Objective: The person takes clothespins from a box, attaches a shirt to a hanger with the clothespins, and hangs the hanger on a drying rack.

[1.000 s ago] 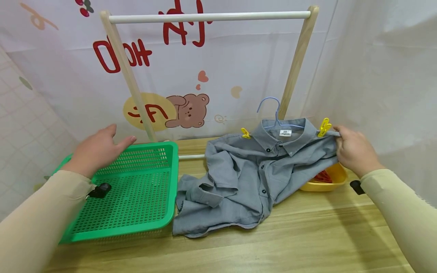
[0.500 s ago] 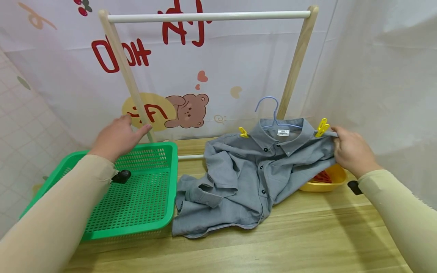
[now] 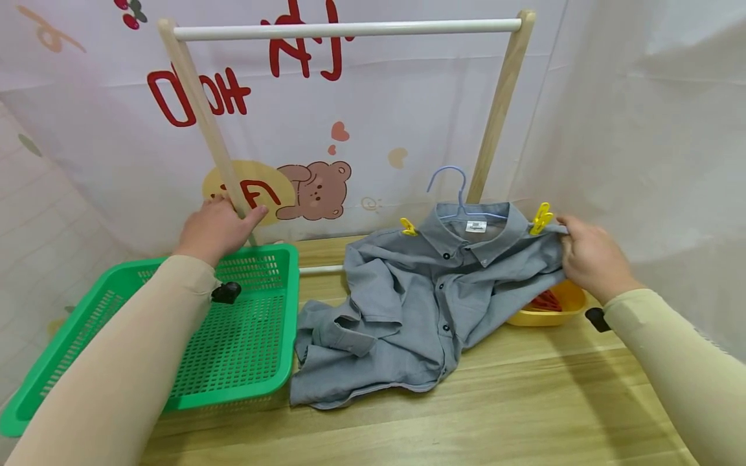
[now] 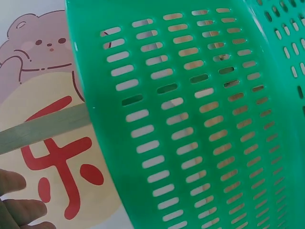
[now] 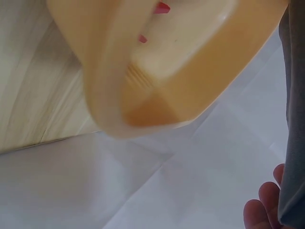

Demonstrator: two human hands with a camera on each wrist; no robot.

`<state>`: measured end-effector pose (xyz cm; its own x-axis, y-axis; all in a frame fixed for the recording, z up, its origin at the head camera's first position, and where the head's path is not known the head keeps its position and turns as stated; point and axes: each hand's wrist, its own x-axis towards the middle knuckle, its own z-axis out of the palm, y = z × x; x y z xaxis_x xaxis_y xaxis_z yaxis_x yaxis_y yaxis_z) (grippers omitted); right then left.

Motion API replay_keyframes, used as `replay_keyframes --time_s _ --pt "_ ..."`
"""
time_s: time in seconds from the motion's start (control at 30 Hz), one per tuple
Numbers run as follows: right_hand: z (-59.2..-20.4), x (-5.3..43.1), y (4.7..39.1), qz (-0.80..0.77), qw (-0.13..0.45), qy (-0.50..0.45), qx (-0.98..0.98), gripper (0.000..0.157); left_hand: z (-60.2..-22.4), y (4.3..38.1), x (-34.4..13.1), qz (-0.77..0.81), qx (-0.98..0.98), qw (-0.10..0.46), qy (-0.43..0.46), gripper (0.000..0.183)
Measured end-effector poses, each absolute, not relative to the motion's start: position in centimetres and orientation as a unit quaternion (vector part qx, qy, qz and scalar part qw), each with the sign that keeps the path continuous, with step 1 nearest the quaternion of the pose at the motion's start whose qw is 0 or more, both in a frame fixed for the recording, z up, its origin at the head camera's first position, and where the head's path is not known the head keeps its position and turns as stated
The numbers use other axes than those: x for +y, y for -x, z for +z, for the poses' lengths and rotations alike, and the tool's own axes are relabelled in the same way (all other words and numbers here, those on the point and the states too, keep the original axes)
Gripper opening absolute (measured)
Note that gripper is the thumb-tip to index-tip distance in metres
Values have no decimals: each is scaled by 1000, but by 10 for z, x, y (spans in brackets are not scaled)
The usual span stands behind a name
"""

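Note:
A grey button-up shirt lies over the wooden table on a blue wire hanger. Yellow clothespins sit at both shoulders, one on each side of the collar. My right hand grips the shirt's sleeve end at the right, and in the right wrist view its fingertips curl against the grey cloth. My left hand is at the left wooden post of the rack, thumb to the right of it. The left wrist view shows its fingers loosely bent, apart from the post.
Under my left forearm stands a green perforated basket. A yellow bowl with red pieces is partly covered by the shirt's right side. The rack's white top bar spans the back, before a printed cloth wall.
My left hand has moved right and forward from above the basket to the rack's left post. The right hand keeps its grip on the shirt. The view has shifted slightly.

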<state>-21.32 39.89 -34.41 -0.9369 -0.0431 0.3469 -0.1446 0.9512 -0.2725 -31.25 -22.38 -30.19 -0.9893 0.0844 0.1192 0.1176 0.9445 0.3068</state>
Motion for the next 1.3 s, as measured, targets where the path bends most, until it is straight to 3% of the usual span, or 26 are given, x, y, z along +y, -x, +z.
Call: replay_keyframes --time_s 0.3,1.3 --pt "-344 391 211 148 172 -53 -972 43 -305 321 -224 -166 -984 51 40 86" --pt "-339 373 205 169 140 -42 -975 49 -323 329 -222 -199 -978 63 20 88"
